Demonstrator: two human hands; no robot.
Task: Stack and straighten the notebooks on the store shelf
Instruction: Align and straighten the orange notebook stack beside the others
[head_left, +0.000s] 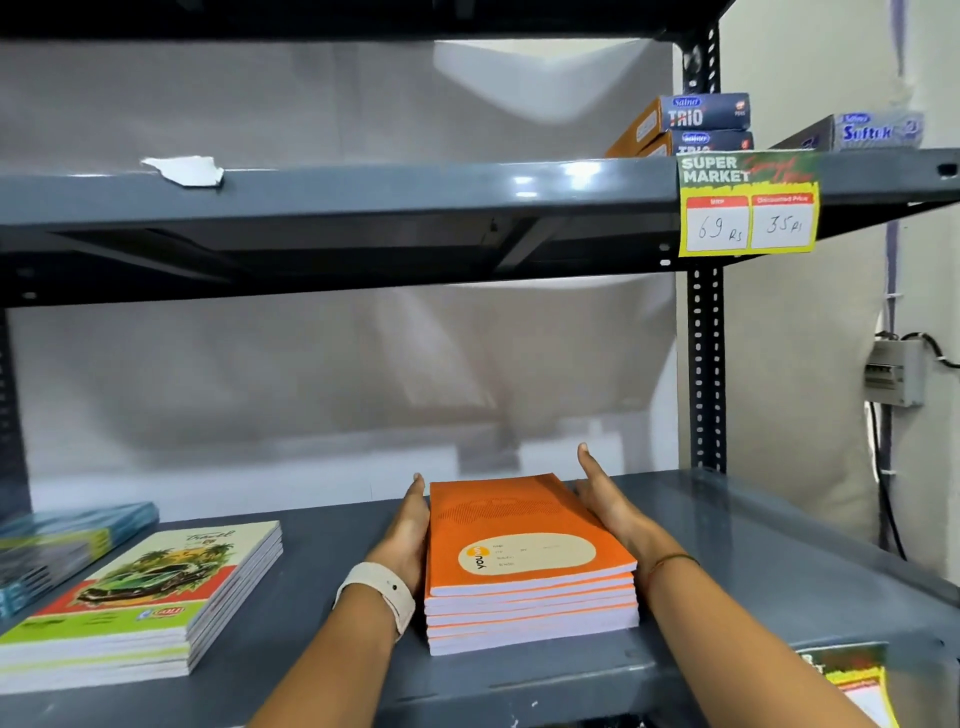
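A stack of several orange notebooks (524, 551) lies on the grey metal shelf (332, 582), right of centre. My left hand (408, 535), with a white wristband, lies flat against the stack's left side. My right hand (605, 499) presses flat against its right side, fingers stretched toward the back. The stack sits squeezed between both palms, its edges nearly even. To the left lies a second stack of notebooks with a green car on the cover (156, 597). A third, blue stack (57, 545) lies at the far left, partly cut off.
The upper shelf (363, 192) hangs low over the work space, with a yellow price tag (748, 205) on its edge and blue pen boxes (696, 122) above. A perforated black upright (705, 364) stands at the back right. Another label (852, 680) sticks to the shelf's front edge.
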